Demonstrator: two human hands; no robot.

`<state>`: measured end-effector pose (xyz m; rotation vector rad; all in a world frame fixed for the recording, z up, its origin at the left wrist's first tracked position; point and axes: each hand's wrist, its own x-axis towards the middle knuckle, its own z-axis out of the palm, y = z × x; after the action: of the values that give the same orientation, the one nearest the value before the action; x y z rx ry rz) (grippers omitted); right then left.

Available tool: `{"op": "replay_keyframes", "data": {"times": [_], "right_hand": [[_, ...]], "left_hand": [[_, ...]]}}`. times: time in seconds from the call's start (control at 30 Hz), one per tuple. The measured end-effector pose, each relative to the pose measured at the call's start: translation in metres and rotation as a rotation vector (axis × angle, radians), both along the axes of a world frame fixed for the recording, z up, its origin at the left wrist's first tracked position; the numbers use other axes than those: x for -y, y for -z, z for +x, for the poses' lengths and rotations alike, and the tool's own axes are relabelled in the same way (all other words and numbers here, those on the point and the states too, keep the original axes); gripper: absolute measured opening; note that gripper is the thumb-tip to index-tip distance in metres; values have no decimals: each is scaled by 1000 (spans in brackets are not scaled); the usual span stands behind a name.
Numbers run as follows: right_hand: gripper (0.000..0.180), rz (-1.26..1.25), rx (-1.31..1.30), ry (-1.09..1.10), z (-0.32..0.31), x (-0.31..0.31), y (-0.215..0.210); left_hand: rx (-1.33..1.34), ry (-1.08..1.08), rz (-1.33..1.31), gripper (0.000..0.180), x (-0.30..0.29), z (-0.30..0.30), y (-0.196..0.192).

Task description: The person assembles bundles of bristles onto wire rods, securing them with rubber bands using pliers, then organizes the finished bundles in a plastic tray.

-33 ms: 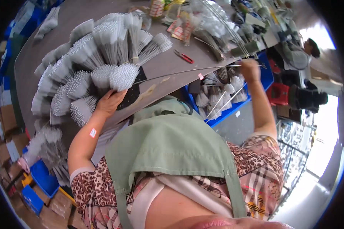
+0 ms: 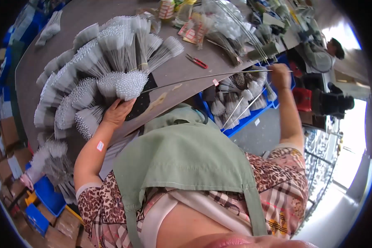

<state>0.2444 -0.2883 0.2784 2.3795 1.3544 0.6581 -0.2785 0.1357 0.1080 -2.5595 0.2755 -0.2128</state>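
My left hand point(image 2: 119, 112) is closed at the lower edge of a rounded bundle of thin wires point(image 2: 131, 84) with pale, bead-like tips. Its fingertips press against the bundle, though part of the grip is hidden underneath. A long, thin dark rod point(image 2: 211, 76) runs from beside this bundle out to the right, bowing slightly. My right hand point(image 2: 280, 76) is closed around the rod's far end, above the blue bin. Many similar bundles point(image 2: 93, 56) stand fanned out beyond my left hand. Under the held bundle lies a black pad point(image 2: 141, 103).
Red-handled snips point(image 2: 197, 61) lie on the brown table point(image 2: 177, 93). A blue bin point(image 2: 248, 120) with more bundles stands against the table edge. Plastic bags point(image 2: 231, 20) are heaped at the back. Boxes line the left, and another person point(image 2: 320, 60) sits far right.
My right hand has moved a little to the right along with the end of the rod. My left hand stays at the bundle.
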Motion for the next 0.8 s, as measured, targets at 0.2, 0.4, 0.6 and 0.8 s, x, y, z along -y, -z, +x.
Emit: {"op": "replay_keyframes", "data": {"times": [0.2, 0.4, 0.6, 0.8], "right_hand": [[13, 58, 183, 296, 30, 189, -132], [23, 130, 107, 307, 64, 250, -120], [39, 292, -326, 589, 25, -1, -52], [28, 378, -393, 632, 52, -80, 49]], "left_hand": [[-20, -22, -15, 48, 0, 35, -4], [38, 12, -29, 42, 4, 44, -9], [22, -6, -66, 40, 8, 45, -11], [38, -49, -94, 40, 16, 44, -4]]}}
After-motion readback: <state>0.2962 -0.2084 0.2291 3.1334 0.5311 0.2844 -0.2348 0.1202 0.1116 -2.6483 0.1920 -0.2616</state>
